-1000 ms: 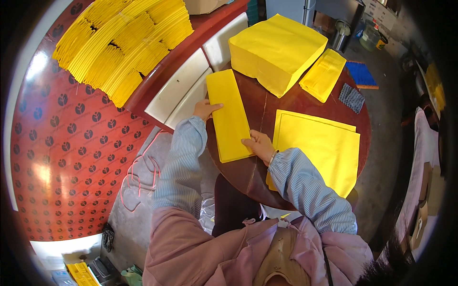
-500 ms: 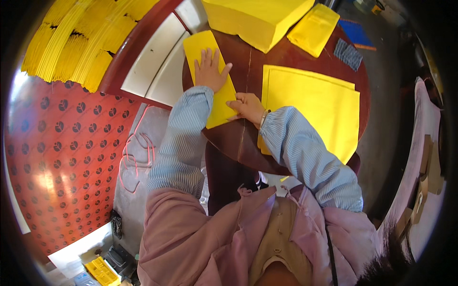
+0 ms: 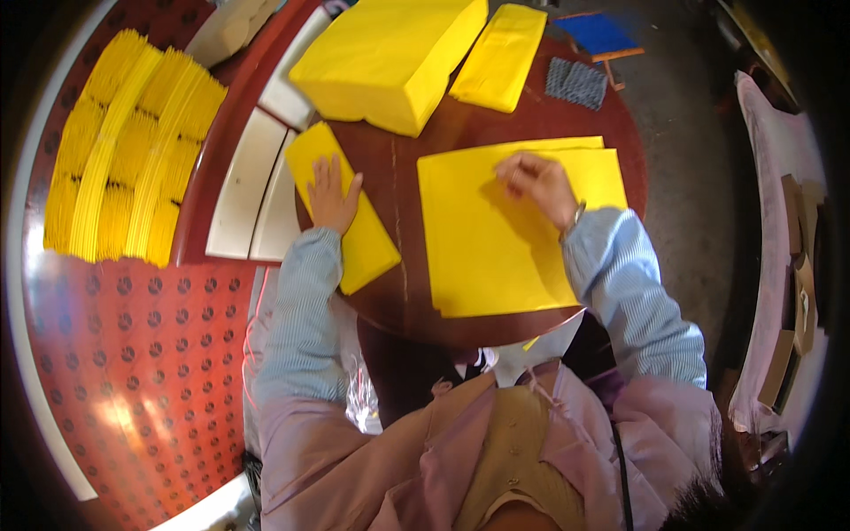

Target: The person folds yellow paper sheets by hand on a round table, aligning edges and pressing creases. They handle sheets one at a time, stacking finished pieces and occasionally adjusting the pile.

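Observation:
My left hand (image 3: pixel 331 200) lies flat, fingers spread, on a narrow folded yellow sheet (image 3: pixel 367 252) at the left side of the round dark-red table (image 3: pixel 372 159). To the right is a short stack of wide flat yellow sheets (image 3: pixel 469 257), their edges slightly offset. Above this stack hovers my right hand (image 3: pixel 540 184), casting a shadow on the top sheet. Its fingers are curled in with the tips close together, and nothing shows in them.
At the table's far side stand a tall yellow stack (image 3: pixel 381 66) and a smaller folded yellow bundle (image 3: pixel 501 55). A grey-blue textured cloth (image 3: pixel 575 82) lies near the far right rim. Left of the table, bundled yellow folded pieces (image 3: pixel 133 159) are piled beside a white-and-red cabinet (image 3: pixel 239 195).
My right hand has left the lower edge of the folded sheet and moved right, over the flat sheets. My left hand stays pressed on the folded sheet. The view has shifted.

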Tool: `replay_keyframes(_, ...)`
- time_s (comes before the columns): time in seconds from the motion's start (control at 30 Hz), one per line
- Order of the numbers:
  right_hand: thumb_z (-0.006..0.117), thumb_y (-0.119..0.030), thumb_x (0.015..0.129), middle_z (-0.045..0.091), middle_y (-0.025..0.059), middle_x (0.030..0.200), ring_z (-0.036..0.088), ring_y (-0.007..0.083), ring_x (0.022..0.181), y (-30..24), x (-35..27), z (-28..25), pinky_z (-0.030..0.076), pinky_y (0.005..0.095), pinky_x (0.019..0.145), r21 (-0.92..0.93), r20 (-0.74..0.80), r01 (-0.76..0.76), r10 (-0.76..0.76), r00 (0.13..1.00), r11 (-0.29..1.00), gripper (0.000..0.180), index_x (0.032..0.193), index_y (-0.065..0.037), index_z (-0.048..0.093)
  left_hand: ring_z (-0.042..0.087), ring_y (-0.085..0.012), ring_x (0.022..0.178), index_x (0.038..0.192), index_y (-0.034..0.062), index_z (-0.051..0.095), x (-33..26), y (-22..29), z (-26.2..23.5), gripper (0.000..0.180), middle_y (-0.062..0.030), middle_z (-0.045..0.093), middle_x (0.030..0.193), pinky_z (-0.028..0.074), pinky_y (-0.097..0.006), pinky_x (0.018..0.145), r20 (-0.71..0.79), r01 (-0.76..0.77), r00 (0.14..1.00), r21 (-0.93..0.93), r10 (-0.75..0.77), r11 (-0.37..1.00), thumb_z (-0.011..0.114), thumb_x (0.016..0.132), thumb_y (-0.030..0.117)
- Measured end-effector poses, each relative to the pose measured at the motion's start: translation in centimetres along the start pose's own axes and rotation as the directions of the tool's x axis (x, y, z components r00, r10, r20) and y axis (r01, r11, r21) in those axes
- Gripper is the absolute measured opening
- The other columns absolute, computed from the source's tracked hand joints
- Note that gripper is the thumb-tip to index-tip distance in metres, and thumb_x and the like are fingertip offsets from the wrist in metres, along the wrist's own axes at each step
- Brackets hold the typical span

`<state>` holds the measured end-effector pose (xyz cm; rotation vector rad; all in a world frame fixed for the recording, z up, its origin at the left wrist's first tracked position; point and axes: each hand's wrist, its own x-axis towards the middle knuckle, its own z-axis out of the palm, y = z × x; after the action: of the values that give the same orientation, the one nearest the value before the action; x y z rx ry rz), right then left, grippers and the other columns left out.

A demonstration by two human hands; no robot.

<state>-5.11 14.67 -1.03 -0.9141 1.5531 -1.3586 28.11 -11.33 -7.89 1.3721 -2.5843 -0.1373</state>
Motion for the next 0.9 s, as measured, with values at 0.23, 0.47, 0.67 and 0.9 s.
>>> replay_keyframes(0.23, 0.061, -0.013, 0.108, 0.078, 0.0114, 0.107, 0.076, 0.0161, 0.081, -0.2, 12.7, -9.0, 0.064, 0.0268, 0.075, -0.132, -0.238, 0.012, -0.043, 0.970, 0.991, 0.025, 0.126, 0.000, 0.073, 0.045, -0.0376, 0.149, 0.147, 0.0095, 0.060, 0.9, 7.9, -7.7, 0.049, -0.0179, 0.055, 0.156, 0.034, -0.053, 0.122, -0.120, -0.385, 0.920, -0.094, 0.374, 0.918, 0.070, 0.101, 0.024)
replay_keyframes(0.47, 0.056, -0.022, 0.111, 0.077, 0.0124, 0.109, 0.077, 0.0186, 0.072, 1.3, 15.4, -8.6, 0.065, 0.0274, 0.066, 0.118, -0.160, -0.227, 0.244, 0.956, 0.967, 0.034, 0.134, -0.001, 0.070, 0.063, -0.0394, 0.130, 0.137, 0.0030, 0.065, 10.4, 24.1, -2.5, 0.034, -0.0215, 0.066, 0.141, 0.049, -0.043, 0.111, -0.258, -0.550, 0.835, -0.367, 0.486, 0.750, 0.063, 0.104, 0.012)
replay_keyframes(0.67, 0.057, -0.019, 0.110, 0.077, 0.0112, 0.101, 0.074, 0.0157, 0.065, 1.9, 16.6, -9.3, 0.060, 0.0251, 0.056, 0.093, -0.119, -0.211, 0.221, 0.968, 0.973, 0.033, 0.133, -0.002, 0.071, 0.061, -0.0410, 0.131, 0.145, 0.0034, 0.057, 14.3, 25.5, 2.9, 0.043, -0.0233, 0.062, 0.144, 0.048, -0.044, 0.112, -0.003, -0.307, 0.944, -0.373, 0.330, 0.875, 0.062, 0.103, 0.007)
replay_keyframes(0.9, 0.067, -0.027, 0.103, 0.080, 0.0101, 0.087, 0.074, 0.0159, 0.060, 1.5, 17.8, -8.8, 0.058, 0.0242, 0.055, 0.144, -0.175, -0.177, 0.201, 0.964, 0.974, 0.033, 0.112, 0.003, 0.078, 0.062, -0.0408, 0.129, 0.146, 0.0051, 0.058, 13.9, 23.8, 4.2, 0.046, -0.0234, 0.064, 0.140, 0.049, -0.043, 0.111, -0.055, -0.302, 0.946, -0.511, 0.320, 0.805, 0.060, 0.101, 0.000)
